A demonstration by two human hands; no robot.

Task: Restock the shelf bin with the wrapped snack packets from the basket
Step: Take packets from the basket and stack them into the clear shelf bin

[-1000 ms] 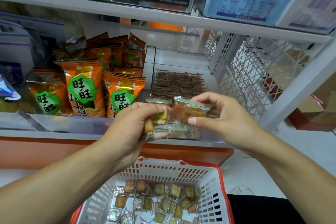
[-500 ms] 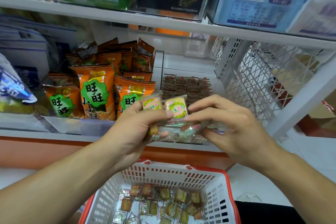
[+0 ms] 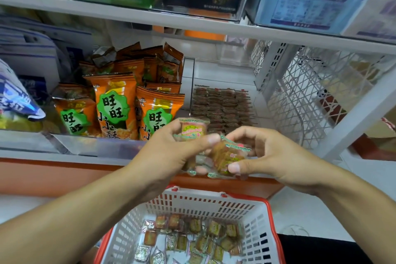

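Both hands full of snack packets, front of shelf bin

L hand (image 3: 171,152) fingers pinch one packet (image 3: 192,130) upright; R hand (image 3: 267,156) fingers curl round another packet (image 3: 227,154). Shelf bin (image 3: 220,105) behind, basket (image 3: 252,210) below w/ more.

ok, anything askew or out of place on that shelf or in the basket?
Nothing damaged or spilled. Packets in the basket lie loose and jumbled, unlike the neat rows in the shelf bin. Left hand and right hand each grip wrapped packets in front of the bin.
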